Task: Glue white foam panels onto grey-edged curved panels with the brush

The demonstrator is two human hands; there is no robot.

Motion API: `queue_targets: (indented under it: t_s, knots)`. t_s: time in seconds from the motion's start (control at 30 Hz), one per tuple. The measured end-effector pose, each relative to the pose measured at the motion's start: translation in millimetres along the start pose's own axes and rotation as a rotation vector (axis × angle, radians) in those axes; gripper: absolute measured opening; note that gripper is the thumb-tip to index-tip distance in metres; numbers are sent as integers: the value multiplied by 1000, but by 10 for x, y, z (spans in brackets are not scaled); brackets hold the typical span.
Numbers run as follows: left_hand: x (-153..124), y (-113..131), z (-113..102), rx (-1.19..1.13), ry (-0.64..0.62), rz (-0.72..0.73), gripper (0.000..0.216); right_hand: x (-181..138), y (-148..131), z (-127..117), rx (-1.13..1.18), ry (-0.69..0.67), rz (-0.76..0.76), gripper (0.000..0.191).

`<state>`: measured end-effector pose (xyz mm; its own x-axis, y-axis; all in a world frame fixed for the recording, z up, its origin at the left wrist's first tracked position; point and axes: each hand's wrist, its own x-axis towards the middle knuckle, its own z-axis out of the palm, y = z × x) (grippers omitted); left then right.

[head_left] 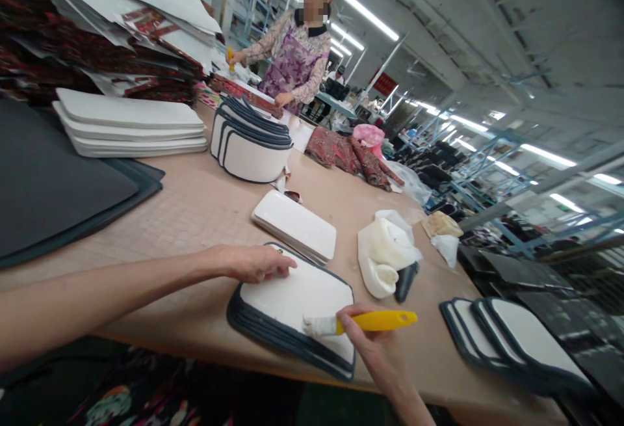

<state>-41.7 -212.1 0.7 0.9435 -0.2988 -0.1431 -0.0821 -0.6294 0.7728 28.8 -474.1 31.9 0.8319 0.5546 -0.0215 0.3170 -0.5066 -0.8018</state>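
White dark-edged panel (297, 296) atop a stack on the table (195, 211), left hand (256, 262) pressing flat on it, unclenched, right hand (363, 335) grasping yellow-handled brush (361, 322), bristles touching panel.

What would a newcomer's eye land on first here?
The yellow brush in the right hand, bristles on a dark-edged white panel at the near edge of the table, with the left hand resting on it. Next, a person in a purple apron at the far end, behind a stack of panels.
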Motion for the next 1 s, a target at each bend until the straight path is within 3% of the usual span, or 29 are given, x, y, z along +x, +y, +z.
queue_targets:
  t_s: [0.13,0.27,0.43,0.57,0.63,0.73,0.87,1.0]
  knots:
    - [11,-6,-8,14,17,5,59,-120,262,-398,-51,68,66,31]
    - [17,-8,0,31,21,5,55,-261,348,-610,-83,193,94,31]
    - [-37,104,-55,66,39,17,54,-272,173,-683,-73,330,51,25]
    - [-10,174,-288,112,89,119,44,22,-123,-576,20,459,-51,27]
    - [71,96,-452,245,227,112,37,272,-255,-488,79,422,-117,28]
    - [234,-181,-674,428,368,48,41,725,-321,-346,151,225,-222,34]
    - [401,-571,-825,501,318,36,53,1294,-119,-166,94,-33,-300,38]
    - [443,-678,-932,500,240,53,58,1619,135,-35,-149,-196,-300,34]
